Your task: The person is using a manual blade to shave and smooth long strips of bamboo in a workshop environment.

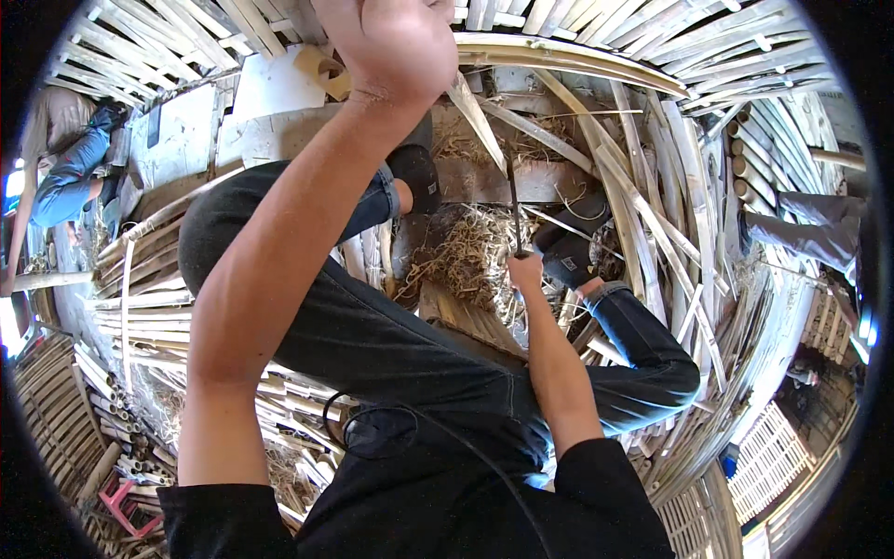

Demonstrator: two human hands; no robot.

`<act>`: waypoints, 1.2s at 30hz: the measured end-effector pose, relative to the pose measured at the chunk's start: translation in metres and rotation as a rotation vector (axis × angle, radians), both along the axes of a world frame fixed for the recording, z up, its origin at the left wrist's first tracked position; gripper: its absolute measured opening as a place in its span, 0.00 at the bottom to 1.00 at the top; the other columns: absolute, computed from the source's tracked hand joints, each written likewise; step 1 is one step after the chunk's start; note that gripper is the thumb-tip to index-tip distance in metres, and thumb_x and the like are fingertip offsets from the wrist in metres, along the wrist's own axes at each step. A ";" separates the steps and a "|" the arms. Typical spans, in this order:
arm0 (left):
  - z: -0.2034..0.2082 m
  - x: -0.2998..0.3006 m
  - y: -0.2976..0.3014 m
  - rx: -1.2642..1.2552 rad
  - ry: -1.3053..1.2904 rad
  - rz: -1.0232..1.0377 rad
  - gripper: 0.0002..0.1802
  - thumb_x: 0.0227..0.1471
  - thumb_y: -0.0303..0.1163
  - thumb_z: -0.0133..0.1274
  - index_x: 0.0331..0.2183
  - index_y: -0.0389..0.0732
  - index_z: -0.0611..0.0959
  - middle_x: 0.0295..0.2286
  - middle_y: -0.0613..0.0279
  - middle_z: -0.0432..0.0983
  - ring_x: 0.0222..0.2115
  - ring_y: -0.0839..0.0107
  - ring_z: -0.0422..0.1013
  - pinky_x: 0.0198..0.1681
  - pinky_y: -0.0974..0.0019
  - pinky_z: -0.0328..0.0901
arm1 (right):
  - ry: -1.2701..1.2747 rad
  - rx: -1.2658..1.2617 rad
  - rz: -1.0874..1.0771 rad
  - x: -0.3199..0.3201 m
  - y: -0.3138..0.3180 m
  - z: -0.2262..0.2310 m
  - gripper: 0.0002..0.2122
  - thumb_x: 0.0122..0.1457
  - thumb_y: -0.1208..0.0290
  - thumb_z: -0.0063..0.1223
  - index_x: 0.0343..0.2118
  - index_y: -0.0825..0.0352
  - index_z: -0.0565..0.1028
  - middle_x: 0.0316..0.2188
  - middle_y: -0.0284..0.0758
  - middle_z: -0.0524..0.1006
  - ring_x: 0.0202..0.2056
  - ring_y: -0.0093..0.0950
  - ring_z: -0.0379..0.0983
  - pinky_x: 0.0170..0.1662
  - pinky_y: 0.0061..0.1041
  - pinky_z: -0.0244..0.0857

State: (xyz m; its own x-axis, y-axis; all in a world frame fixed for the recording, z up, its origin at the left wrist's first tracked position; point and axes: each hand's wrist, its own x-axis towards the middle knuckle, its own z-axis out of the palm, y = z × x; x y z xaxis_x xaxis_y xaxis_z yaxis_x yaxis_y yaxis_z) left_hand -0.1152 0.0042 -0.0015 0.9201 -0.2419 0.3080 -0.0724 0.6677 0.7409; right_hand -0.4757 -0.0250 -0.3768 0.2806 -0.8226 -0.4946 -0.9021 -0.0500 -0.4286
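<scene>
My left hand [400,47] is raised at the top edge, closed, its fingers partly cut off by the frame. A pale split bamboo strip [480,126] runs from it down toward the middle, narrowing to a point. My right hand [526,271] is wrapped round the handle of a long, dark-bladed knife [515,210], held low between my feet. The blade points away from me, and its far end is close to the strip's tip; whether they touch I cannot tell. Beneath the knife lies a heap of curly bamboo shavings [475,252].
A wooden block [470,321] sits before me, between my legs. Long bamboo strips [652,205] lie at the right, more [149,326] at the left. A bamboo slat wall [605,28] bounds the far side. Other people [70,182] are at both sides. A red stool [126,508] stands lower left.
</scene>
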 end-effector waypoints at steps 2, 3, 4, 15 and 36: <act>0.005 -0.003 -0.006 -0.009 0.023 0.034 0.20 0.60 0.36 0.49 0.17 0.51 0.65 0.14 0.78 0.51 0.13 0.83 0.47 0.15 0.74 0.42 | -0.077 -0.114 0.022 0.006 -0.018 0.023 0.15 0.43 0.66 0.56 0.25 0.78 0.76 0.20 0.51 0.77 0.27 0.47 0.76 0.34 0.39 0.69; 0.006 -0.002 -0.005 -0.014 0.002 0.040 0.20 0.60 0.36 0.49 0.17 0.51 0.65 0.14 0.78 0.51 0.13 0.83 0.48 0.14 0.73 0.42 | -0.121 -0.060 0.073 0.026 -0.025 0.047 0.14 0.43 0.66 0.57 0.26 0.75 0.77 0.21 0.48 0.78 0.28 0.47 0.77 0.35 0.38 0.69; 0.006 -0.002 -0.007 -0.023 -0.013 0.037 0.19 0.59 0.35 0.50 0.17 0.50 0.65 0.14 0.78 0.52 0.13 0.83 0.48 0.14 0.73 0.43 | -0.157 -0.011 0.116 0.042 -0.035 0.068 0.13 0.44 0.65 0.58 0.26 0.72 0.77 0.22 0.46 0.79 0.29 0.47 0.77 0.36 0.37 0.69; 0.020 0.003 0.002 0.021 -0.002 -0.003 0.22 0.59 0.36 0.47 0.14 0.49 0.63 0.12 0.75 0.52 0.11 0.81 0.46 0.13 0.71 0.42 | -1.498 -0.267 -0.161 0.143 -0.017 0.132 0.08 0.49 0.87 0.47 0.27 0.65 0.66 0.17 0.31 0.68 0.16 0.23 0.64 0.19 0.25 0.60; 0.017 0.014 0.007 0.103 -0.010 0.005 0.21 0.57 0.35 0.47 0.16 0.45 0.60 0.14 0.71 0.48 0.14 0.76 0.44 0.18 0.69 0.43 | -1.134 0.167 -0.193 0.114 -0.041 0.216 0.06 0.46 0.84 0.51 0.18 0.68 0.68 0.12 0.30 0.69 0.12 0.18 0.65 0.15 0.19 0.56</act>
State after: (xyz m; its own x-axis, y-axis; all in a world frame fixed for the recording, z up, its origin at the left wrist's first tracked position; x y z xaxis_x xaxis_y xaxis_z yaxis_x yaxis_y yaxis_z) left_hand -0.1015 0.0111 0.0155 0.9182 -0.2685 0.2911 -0.0833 0.5877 0.8048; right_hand -0.3615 -0.0662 -0.1608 0.5089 -0.8483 -0.1461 0.0167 0.1794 -0.9836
